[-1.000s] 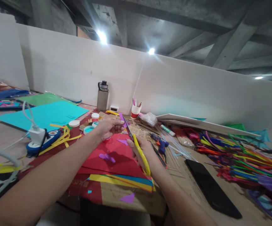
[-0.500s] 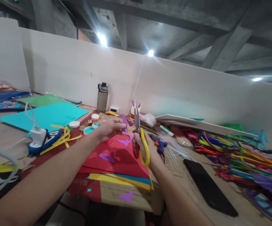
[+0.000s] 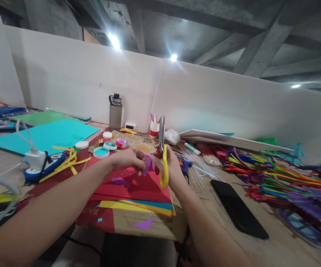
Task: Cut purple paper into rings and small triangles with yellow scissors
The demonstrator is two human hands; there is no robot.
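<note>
My left hand (image 3: 131,160) pinches a small purple paper piece (image 3: 148,165) above a stack of coloured sheets, with a red sheet (image 3: 132,191) on top. My right hand (image 3: 169,165) holds scissors (image 3: 164,167) with yellow and red handles, blades pointing up and slightly parted; its thumb and fingertips are close to the same purple piece. Whether they grip it is hard to tell. Another purple scrap (image 3: 120,181) lies on the red sheet, and a purple triangle (image 3: 144,224) rests at the table's front edge.
Round paper containers (image 3: 101,152) and yellow strips (image 3: 70,163) lie left of the sheets. A bottle (image 3: 115,113) and a cup of pens (image 3: 154,129) stand behind. To the right are a blue glue gun (image 3: 186,165), a black phone (image 3: 238,207) and many pipe cleaners (image 3: 277,178).
The hands have come closer together, and the purple piece now sits lower, between their fingertips. The purple scraps near my right hand are no longer in the same place. The view has shifted slightly.
</note>
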